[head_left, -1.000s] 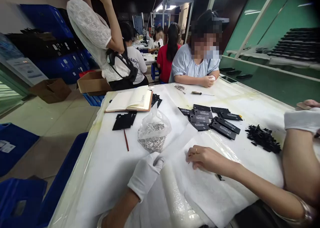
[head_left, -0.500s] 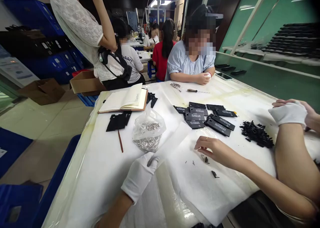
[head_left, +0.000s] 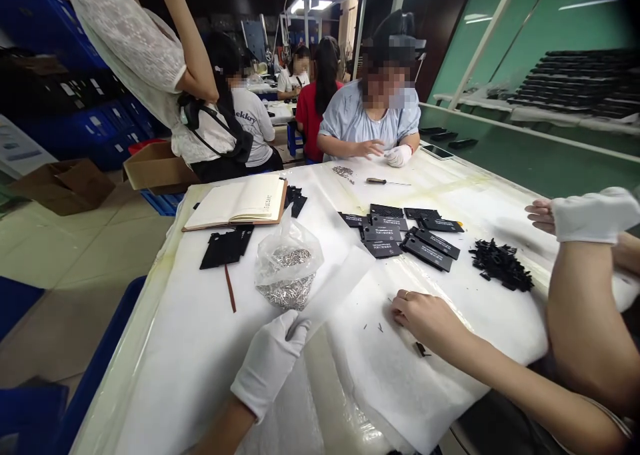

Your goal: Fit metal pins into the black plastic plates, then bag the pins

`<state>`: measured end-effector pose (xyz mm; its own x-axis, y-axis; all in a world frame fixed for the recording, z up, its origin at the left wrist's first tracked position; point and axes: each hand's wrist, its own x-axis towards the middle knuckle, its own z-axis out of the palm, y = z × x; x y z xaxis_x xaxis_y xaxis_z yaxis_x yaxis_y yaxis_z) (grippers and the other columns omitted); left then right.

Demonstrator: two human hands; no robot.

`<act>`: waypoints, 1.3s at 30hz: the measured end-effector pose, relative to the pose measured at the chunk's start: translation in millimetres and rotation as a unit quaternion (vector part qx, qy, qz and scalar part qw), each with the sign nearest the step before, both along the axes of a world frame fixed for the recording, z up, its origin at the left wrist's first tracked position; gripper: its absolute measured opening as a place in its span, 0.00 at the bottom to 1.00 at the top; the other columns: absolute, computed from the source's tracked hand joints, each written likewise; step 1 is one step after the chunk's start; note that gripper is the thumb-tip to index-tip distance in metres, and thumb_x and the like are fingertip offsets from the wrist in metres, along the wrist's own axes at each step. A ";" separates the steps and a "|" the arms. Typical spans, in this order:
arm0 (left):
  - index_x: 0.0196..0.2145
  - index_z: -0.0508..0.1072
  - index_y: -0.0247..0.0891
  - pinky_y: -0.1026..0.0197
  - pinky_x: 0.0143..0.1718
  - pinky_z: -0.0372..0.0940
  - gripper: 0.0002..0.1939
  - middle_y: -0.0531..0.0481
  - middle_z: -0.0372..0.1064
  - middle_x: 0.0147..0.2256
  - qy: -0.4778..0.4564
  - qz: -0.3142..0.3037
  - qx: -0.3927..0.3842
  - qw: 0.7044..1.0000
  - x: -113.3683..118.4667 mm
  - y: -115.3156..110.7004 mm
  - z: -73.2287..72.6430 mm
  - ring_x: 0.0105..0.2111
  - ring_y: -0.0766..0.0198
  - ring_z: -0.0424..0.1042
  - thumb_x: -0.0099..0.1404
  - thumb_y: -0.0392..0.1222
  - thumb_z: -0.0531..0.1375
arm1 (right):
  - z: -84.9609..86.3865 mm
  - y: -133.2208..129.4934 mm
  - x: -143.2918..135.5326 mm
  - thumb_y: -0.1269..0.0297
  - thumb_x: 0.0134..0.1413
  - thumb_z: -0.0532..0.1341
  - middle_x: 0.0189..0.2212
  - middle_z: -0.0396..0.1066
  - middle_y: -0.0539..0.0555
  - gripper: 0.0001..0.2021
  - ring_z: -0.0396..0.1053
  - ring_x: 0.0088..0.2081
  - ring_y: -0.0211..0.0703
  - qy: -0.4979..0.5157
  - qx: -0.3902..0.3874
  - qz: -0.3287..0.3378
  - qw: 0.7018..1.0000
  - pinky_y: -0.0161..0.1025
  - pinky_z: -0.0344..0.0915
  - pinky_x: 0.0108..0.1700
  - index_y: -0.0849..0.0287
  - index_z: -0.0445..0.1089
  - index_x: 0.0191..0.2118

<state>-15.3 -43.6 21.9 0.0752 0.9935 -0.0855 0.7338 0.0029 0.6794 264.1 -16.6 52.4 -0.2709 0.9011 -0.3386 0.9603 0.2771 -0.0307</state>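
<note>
My left hand (head_left: pixel 270 363), in a white glove, is closed with thumb and fingers on the lifted edge of a thin white sheet (head_left: pixel 345 285). Just beyond it stands a clear plastic bag of small metal screws (head_left: pixel 290 288). My bare right hand (head_left: pixel 429 320), a ring on one finger, is down on the table with its fingertips pinched; what they hold is hidden. A small black plastic part (head_left: pixel 421 350) lies beside it, partly covered by the hand. Two loose screws (head_left: pixel 380 328) lie to its left.
Labelled black plates (head_left: pixel 383 228) lie in the middle, with a heap of small black parts (head_left: pixel 503 265) to their right. An open notebook (head_left: pixel 237 202) and a screwdriver (head_left: pixel 377 181) lie farther back. A co-worker's gloved hand (head_left: pixel 593 215) is at right; another person sits across.
My right hand has lowered and its fingers have closed over the spot where screws and a black part lay. The co-worker across has parted their hands. The notebook's raised page now lies flatter.
</note>
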 end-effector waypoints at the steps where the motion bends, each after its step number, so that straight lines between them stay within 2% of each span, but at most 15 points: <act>1: 0.28 0.65 0.38 0.66 0.32 0.60 0.13 0.53 0.70 0.27 -0.001 -0.001 -0.001 1.000 -0.3 0.0 -0.6 0.28 0.68 0.69 0.65 0.48 0.50 | 1.2 1.2 -2.5 0.76 0.55 0.53 0.34 0.71 0.59 0.10 0.70 0.32 0.48 -0.006 0.000 -0.004 1.000 0.37 0.54 0.27 0.63 0.71 0.33; 6: 0.30 0.67 0.38 0.66 0.33 0.61 0.13 0.52 0.71 0.29 -0.019 -0.004 -0.005 1.000 -1.5 -0.7 -1.2 0.30 0.67 0.70 0.65 0.49 0.50 | 4.2 9.5 -7.6 0.81 0.48 0.54 0.31 0.72 0.61 0.10 0.69 0.30 0.48 0.007 -0.014 -0.013 1.000 0.36 0.51 0.27 0.64 0.71 0.30; 11: 0.29 0.66 0.38 0.66 0.33 0.61 0.13 0.53 0.71 0.29 -0.031 -0.006 -0.010 0.999 -1.2 -2.5 3.1 0.29 0.67 0.70 0.65 0.49 0.50 | 6.8 16.7 6.3 0.78 0.43 0.56 0.27 0.72 0.54 0.08 0.68 0.28 0.43 0.100 -0.039 -0.018 0.994 0.34 0.54 0.27 0.61 0.70 0.26; 14: 0.29 0.66 0.39 0.66 0.33 0.61 0.13 0.53 0.70 0.28 -0.034 -0.008 -0.013 0.999 -0.8 -2.8 4.6 0.28 0.68 0.69 0.65 0.49 0.50 | 10.6 20.3 17.0 0.73 0.47 0.56 0.28 0.72 0.51 0.07 0.68 0.29 0.40 0.171 -0.041 -0.017 0.984 0.33 0.60 0.30 0.59 0.71 0.30; 17: 0.29 0.66 0.39 0.66 0.32 0.61 0.13 0.54 0.70 0.28 -0.036 -0.010 -0.014 0.999 -0.5 -2.0 3.7 0.29 0.68 0.69 0.65 0.49 0.50 | 10.9 22.2 20.0 0.71 0.52 0.54 0.31 0.73 0.53 0.08 0.68 0.32 0.41 0.203 -0.018 -0.029 0.979 0.34 0.62 0.34 0.60 0.70 0.34; 22: 0.29 0.66 0.38 0.66 0.33 0.61 0.13 0.54 0.69 0.28 -0.020 -0.006 -0.005 1.000 -0.4 -0.9 0.6 0.29 0.68 0.69 0.65 0.48 0.50 | 1.2 21.6 8.5 0.74 0.50 0.53 0.30 0.71 0.56 0.09 0.67 0.30 0.44 0.181 0.004 -0.042 0.983 0.37 0.58 0.32 0.60 0.71 0.30; 28: 0.28 0.65 0.39 0.66 0.32 0.60 0.14 0.54 0.69 0.27 -0.029 -0.007 -0.014 0.999 -0.9 -1.7 1.1 0.28 0.68 0.69 0.65 0.49 0.50 | -2.4 25.2 -4.4 0.80 0.45 0.53 0.26 0.68 0.58 0.09 0.61 0.24 0.40 0.144 0.014 -0.057 0.988 0.35 0.50 0.26 0.64 0.67 0.24; 31: 0.29 0.66 0.39 0.66 0.33 0.61 0.14 0.54 0.70 0.29 -0.037 -0.006 -0.014 0.999 -1.4 -2.2 1.0 0.29 0.68 0.69 0.65 0.49 0.50 | 2.9 22.5 -4.1 0.80 0.42 0.54 0.25 0.68 0.54 0.07 0.63 0.26 0.40 0.172 -0.002 -0.044 0.984 0.34 0.54 0.28 0.63 0.67 0.24; 34: 0.29 0.66 0.39 0.66 0.34 0.61 0.13 0.54 0.70 0.29 -0.037 -0.009 -0.013 0.999 -1.5 -1.8 -0.1 0.29 0.68 0.69 0.65 0.49 0.50 | 7.2 11.3 -5.0 0.77 0.45 0.56 0.26 0.69 0.51 0.07 0.65 0.28 0.38 0.240 -0.038 -0.006 0.970 0.32 0.59 0.30 0.61 0.69 0.28; 39: 0.29 0.65 0.38 0.66 0.32 0.60 0.14 0.54 0.69 0.27 -0.028 -0.007 -0.001 1.000 -0.8 -0.1 -1.7 0.28 0.68 0.68 0.66 0.49 0.50 | 2.9 -4.7 -11.5 0.78 0.49 0.55 0.28 0.70 0.52 0.10 0.65 0.29 0.38 0.287 -0.054 0.022 0.956 0.34 0.60 0.32 0.60 0.71 0.27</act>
<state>-16.1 -43.7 20.2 0.0943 0.9922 -0.0819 0.6943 -0.0066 0.7196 252.6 -21.3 55.4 -0.4770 0.8526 -0.2134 0.7645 0.2826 -0.5794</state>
